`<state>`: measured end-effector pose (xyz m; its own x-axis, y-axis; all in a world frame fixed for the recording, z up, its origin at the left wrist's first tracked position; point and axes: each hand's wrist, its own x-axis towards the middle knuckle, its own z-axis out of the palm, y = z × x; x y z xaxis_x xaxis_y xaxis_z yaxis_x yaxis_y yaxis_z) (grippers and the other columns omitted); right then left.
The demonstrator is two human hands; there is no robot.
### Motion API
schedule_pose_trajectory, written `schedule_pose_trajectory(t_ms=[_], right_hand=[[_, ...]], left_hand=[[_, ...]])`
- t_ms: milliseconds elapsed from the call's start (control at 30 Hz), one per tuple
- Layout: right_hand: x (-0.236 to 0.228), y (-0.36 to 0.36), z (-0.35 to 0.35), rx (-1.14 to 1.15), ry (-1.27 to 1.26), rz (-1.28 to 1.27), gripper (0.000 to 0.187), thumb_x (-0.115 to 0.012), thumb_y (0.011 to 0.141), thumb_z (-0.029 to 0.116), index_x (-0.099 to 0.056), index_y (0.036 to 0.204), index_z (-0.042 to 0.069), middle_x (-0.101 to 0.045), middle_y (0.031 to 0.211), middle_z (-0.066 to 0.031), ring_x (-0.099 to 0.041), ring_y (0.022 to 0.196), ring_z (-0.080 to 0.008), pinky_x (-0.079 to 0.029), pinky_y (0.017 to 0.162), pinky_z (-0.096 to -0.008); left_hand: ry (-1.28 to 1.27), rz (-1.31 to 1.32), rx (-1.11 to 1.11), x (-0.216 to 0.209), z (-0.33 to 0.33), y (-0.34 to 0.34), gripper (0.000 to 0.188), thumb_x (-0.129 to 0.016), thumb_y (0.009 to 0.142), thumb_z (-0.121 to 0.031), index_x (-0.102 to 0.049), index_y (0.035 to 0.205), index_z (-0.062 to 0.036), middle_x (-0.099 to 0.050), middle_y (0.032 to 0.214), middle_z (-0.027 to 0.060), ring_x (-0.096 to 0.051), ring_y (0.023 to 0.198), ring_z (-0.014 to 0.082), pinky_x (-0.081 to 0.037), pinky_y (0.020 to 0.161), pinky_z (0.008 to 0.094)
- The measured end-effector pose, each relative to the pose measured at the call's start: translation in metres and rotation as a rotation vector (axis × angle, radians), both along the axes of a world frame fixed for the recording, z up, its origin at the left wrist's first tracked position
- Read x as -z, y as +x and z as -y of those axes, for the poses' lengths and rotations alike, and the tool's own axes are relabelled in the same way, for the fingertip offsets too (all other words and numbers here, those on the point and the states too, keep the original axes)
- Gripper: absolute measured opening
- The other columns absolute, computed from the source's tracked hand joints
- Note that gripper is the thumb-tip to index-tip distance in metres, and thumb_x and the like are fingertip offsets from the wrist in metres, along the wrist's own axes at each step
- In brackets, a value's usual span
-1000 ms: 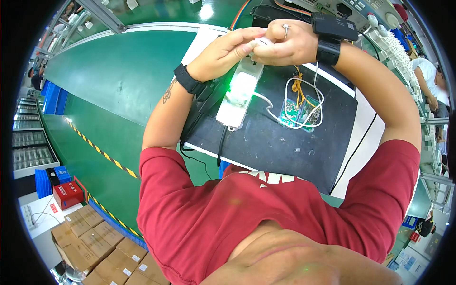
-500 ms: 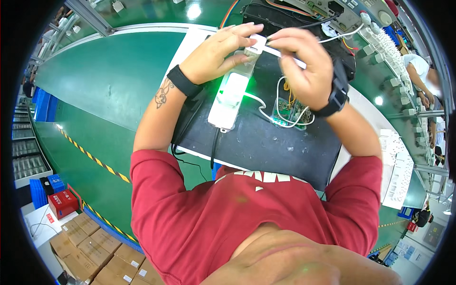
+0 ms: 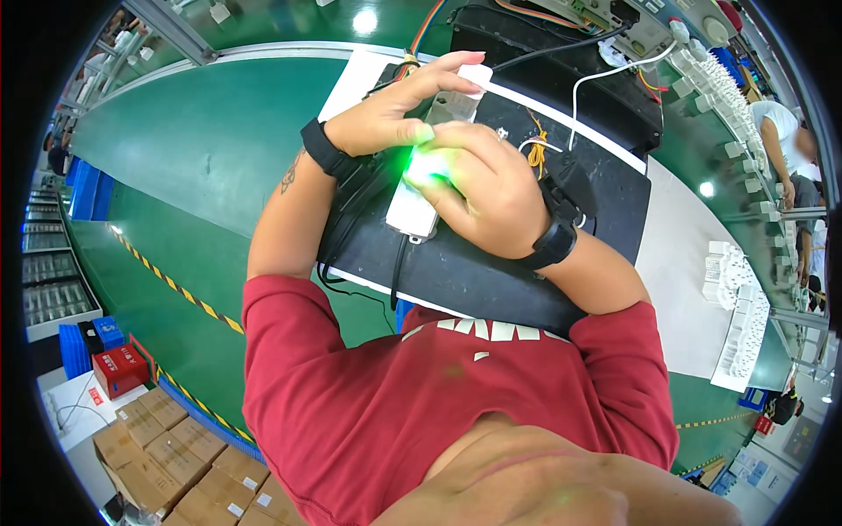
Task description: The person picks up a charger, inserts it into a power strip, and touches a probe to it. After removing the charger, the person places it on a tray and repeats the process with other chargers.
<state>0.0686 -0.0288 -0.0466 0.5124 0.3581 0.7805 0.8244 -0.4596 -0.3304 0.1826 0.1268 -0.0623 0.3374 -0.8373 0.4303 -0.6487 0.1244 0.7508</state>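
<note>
A long white device (image 3: 416, 210) lies on a black mat (image 3: 491, 272) and glows green near its middle. My right hand (image 3: 482, 180) lies across it, fingers pressing on the lit part. My left hand (image 3: 399, 110) rests on the device's far end, fingers stretched out along its top. A dark cable (image 3: 396, 276) leaves the device's near end. Both wrists wear black bands. A small bundle of orange and white wires (image 3: 537, 149) sits on the mat just beyond my right hand.
A black box (image 3: 561, 79) with coloured wires stands behind the mat. White small parts (image 3: 732, 307) are stacked on the white surface at the right. A green conveyor belt (image 3: 202, 149) runs at the left. Cardboard boxes (image 3: 167, 456) and blue crates sit on the floor. Another person (image 3: 781, 131) works at far right.
My right hand came down from the wires and now covers the device's glowing middle. My left hand stays at the far end, fingers now stretched flat.
</note>
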Motion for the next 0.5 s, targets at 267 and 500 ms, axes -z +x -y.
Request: schedule_pose_trajectory(t_ms=[267, 500], right_hand=[[0.014, -0.003, -0.008, 0.147, 0.004, 0.144, 0.020, -0.065, 0.071, 0.006, -0.055, 0.087, 0.000, -0.057, 0.091, -0.0126, -0.059, 0.076, -0.0283, -0.049, 0.062, -0.0334], [0.019, -0.002, -0.009, 0.230, 0.036, 0.221, 0.015, -0.062, 0.075, 0.008, -0.054, 0.083, -0.001, -0.059, 0.090, -0.0138, -0.059, 0.066, -0.0263, -0.049, 0.054, -0.0309]], left_hand=[[-0.004, 0.011, 0.017, -0.002, 0.000, 0.002, 0.073, -0.064, 0.070, -0.051, -0.042, 0.125, -0.0091, -0.019, 0.142, 0.0161, -0.022, 0.131, 0.0304, -0.019, 0.104, 0.0404], [0.010, 0.089, -0.011, 0.002, -0.004, 0.007, 0.065, -0.068, 0.071, -0.037, -0.043, 0.125, -0.0129, -0.020, 0.144, 0.0118, -0.026, 0.130, 0.0288, -0.022, 0.104, 0.0367]])
